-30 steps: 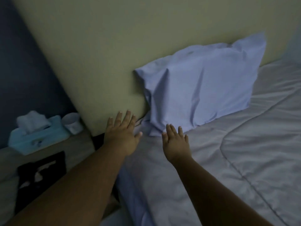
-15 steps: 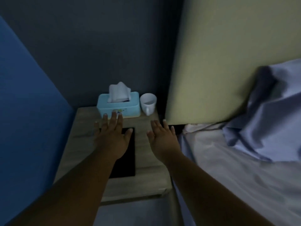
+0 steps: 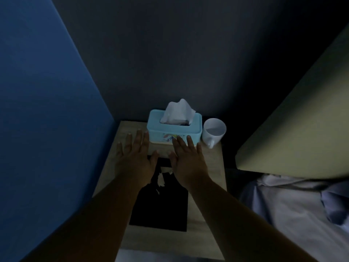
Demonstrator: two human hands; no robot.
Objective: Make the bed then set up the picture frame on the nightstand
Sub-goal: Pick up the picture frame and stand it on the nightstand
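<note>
A black picture frame lies flat on the wooden nightstand, its far end hidden under my hands. My left hand hovers over the frame's far left part, fingers spread and holding nothing. My right hand is over the far right part, also spread and empty, its fingertips close to the tissue box. At the right, the bed shows white bedding and a corner of the blue pillow.
A light blue tissue box stands at the back of the nightstand with a white mug to its right. A blue wall closes the left side. The beige headboard rises at the right.
My view and both hands have swung left from the pillow and bed to the nightstand. The hands have moved further forward over the frame, toward the tissue box.
</note>
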